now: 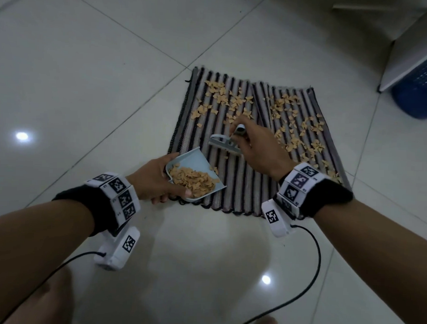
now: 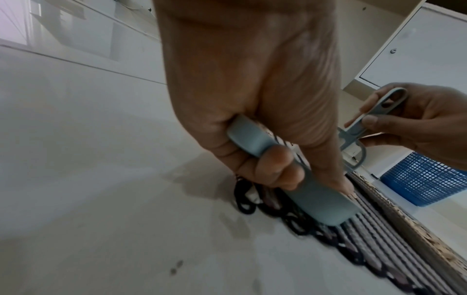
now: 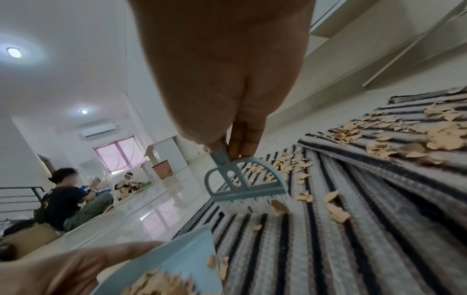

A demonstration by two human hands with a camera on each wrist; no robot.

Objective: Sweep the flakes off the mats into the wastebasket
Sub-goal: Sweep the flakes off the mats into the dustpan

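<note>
Two striped mats lie side by side on the floor, the left mat (image 1: 208,137) and the right mat (image 1: 306,121), both strewn with tan flakes (image 1: 224,99). My left hand (image 1: 156,181) grips the handle of a light blue dustpan (image 1: 195,168) at the left mat's near left corner; a heap of flakes fills it. My right hand (image 1: 259,146) pinches the handle of a small blue brush (image 1: 224,144) whose bristles stand on the left mat just beyond the dustpan (image 3: 182,265). The brush (image 3: 242,185) has a few flakes in front of it. The blue wastebasket (image 1: 420,89) stands at the far right.
White tiled floor surrounds the mats. A white cabinet (image 1: 410,47) stands beside the wastebasket at the right. Cables trail from both wrist cameras across the near floor. In the right wrist view, people sit on the floor far behind, near an orange basket (image 3: 163,169).
</note>
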